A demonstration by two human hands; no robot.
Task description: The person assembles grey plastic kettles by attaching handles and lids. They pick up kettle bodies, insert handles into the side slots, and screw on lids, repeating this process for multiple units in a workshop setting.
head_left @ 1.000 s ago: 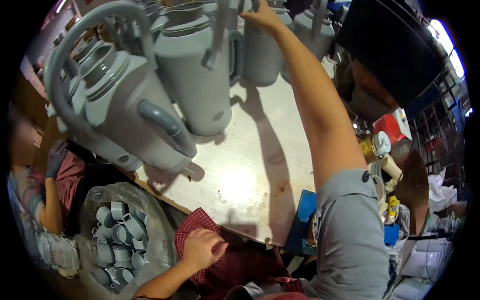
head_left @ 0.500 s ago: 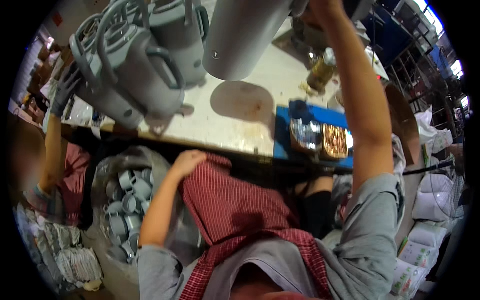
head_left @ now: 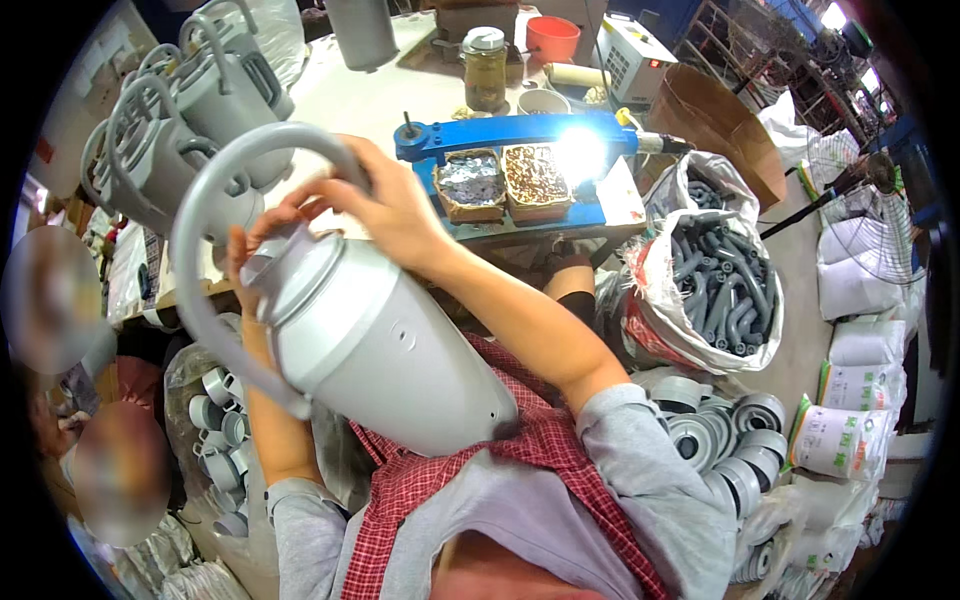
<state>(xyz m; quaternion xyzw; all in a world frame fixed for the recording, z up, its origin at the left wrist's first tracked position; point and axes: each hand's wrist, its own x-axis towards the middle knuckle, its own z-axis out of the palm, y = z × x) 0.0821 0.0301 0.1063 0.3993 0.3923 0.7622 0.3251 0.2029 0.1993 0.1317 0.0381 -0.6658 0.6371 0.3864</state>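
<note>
A large grey plastic jug [head_left: 390, 350] with a big loop handle [head_left: 190, 230] leans across my lap, its base against the red checked apron [head_left: 540, 430] and its top toward the table. My right hand [head_left: 375, 200] reaches over the top from the right, its fingers bent over the collar and spout beside the handle. On the left side of the collar, my left hand [head_left: 242, 270] grips the jug; part of it is hidden behind the top. Several similar grey jugs [head_left: 215, 100] with loop handles stand on the table at the left.
A blue bench fixture [head_left: 500, 130] carries two small trays of metal parts [head_left: 537, 175] under a bright lamp. Behind it are a glass jar [head_left: 485, 70] and red bowl [head_left: 552, 40]. Sacks of grey handles [head_left: 725, 290] and ring-shaped parts [head_left: 700, 440] sit right; a bag of cups [head_left: 220, 430], left.
A jug held up over the table by my right hand is now down on my lap. My left hand has left the apron for the jug's top. The view has shifted.
</note>
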